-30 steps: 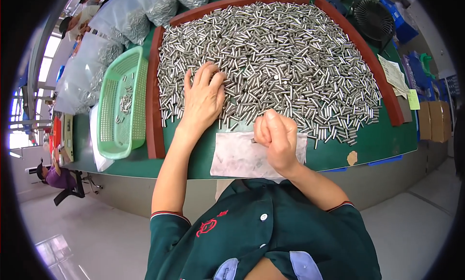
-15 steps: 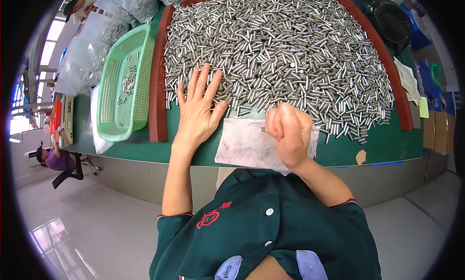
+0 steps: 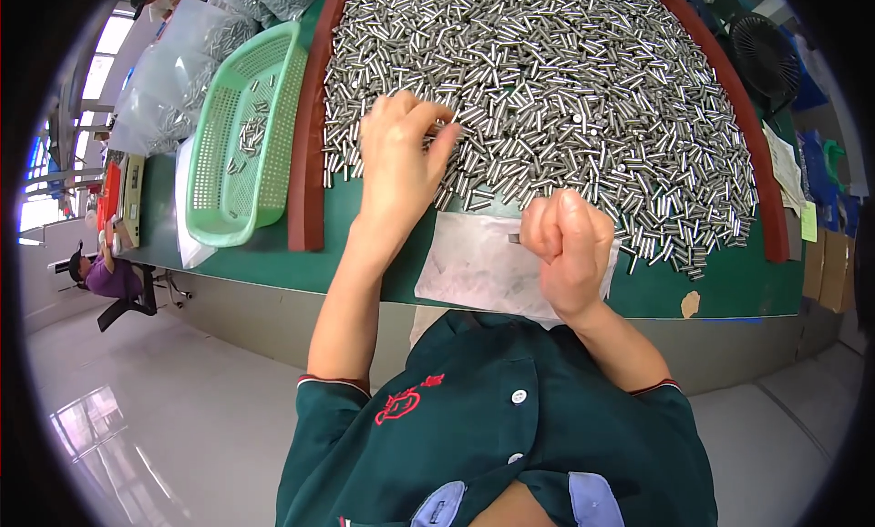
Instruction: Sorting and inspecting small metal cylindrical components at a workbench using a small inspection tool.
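Head view: a metal pin [image 3: 513, 238] is gripped in the right hand [image 3: 572, 249], over a stained sheet [image 3: 465, 267]; the left hand [image 3: 399, 149] is half-curled at the pin pile [image 3: 547, 81], grip undeterminable; loose pins are contained in the green basket [image 3: 284, 135]; clear bags [image 3: 169, 76] are partly filled.

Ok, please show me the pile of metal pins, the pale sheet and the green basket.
Pile of metal pins [image 3: 556, 81], head view: near its middle.
Pale sheet [image 3: 474, 261], head view: left half of its surface.
Green basket [image 3: 283, 122], head view: right side wall.
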`<state>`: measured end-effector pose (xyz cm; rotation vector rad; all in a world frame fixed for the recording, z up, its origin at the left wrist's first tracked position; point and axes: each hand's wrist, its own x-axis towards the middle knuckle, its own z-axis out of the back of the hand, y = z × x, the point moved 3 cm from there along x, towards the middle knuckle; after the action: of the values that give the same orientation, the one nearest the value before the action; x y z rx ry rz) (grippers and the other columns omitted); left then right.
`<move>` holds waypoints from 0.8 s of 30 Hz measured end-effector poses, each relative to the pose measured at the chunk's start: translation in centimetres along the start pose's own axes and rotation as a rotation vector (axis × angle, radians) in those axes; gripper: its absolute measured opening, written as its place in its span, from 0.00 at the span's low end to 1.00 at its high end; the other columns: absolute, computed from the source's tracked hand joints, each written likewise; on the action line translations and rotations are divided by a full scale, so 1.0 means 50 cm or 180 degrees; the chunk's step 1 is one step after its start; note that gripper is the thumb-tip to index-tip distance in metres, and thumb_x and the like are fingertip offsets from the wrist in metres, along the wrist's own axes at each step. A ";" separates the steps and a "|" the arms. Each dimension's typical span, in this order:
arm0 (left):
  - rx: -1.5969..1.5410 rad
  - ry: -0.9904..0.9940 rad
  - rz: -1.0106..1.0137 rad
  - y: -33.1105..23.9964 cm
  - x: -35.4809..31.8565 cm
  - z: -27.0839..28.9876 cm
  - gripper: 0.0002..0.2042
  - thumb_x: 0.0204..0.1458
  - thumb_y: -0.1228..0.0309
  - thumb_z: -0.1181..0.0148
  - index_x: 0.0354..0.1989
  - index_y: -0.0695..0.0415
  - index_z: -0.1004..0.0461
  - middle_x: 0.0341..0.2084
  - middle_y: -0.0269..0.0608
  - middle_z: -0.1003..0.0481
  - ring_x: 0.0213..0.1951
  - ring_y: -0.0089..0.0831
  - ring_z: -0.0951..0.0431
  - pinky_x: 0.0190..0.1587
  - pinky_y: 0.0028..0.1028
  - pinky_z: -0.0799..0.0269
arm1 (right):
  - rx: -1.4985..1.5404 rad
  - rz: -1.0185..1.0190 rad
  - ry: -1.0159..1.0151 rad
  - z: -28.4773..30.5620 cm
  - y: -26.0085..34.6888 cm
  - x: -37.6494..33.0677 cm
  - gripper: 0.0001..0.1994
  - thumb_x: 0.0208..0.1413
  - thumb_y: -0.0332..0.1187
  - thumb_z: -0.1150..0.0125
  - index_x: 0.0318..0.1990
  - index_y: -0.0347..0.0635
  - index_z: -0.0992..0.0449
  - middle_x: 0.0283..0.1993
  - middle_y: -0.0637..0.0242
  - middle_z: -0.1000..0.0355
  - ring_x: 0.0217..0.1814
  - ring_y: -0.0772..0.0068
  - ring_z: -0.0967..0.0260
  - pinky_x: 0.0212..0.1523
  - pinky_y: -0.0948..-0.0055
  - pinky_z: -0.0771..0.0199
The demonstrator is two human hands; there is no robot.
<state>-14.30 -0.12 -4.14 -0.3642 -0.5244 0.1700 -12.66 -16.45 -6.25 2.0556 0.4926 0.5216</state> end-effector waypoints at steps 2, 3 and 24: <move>0.0103 0.0135 -0.0120 -0.005 0.020 -0.017 0.03 0.34 0.76 0.42 0.21 0.59 0.28 0.20 0.39 0.33 0.28 0.38 0.34 0.32 0.33 0.42 | 0.0028 -0.0031 -0.0037 -0.001 0.002 0.000 0.19 0.56 0.32 0.68 0.12 0.43 0.49 0.10 0.72 0.53 0.13 0.82 0.60 0.14 0.79 0.58; 0.0043 0.0160 -0.0177 -0.005 0.026 -0.025 0.04 0.34 0.76 0.42 0.21 0.59 0.28 0.20 0.40 0.33 0.29 0.38 0.34 0.32 0.33 0.41 | 0.0064 -0.0067 -0.0063 -0.002 0.003 -0.001 0.19 0.56 0.32 0.67 0.12 0.43 0.49 0.10 0.72 0.53 0.13 0.82 0.60 0.14 0.79 0.58; 0.0038 0.0385 -0.0372 -0.010 0.045 -0.070 0.06 0.37 0.76 0.42 0.26 0.61 0.28 0.17 0.41 0.34 0.24 0.38 0.34 0.27 0.32 0.38 | 0.0447 -0.0280 -0.0149 0.009 0.001 0.003 0.18 0.56 0.29 0.64 0.12 0.39 0.47 0.10 0.73 0.50 0.12 0.85 0.58 0.12 0.81 0.58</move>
<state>-10.54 -1.05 -5.77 -0.3291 -0.4238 0.0380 -12.27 -16.70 -6.39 2.1634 0.6035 0.3951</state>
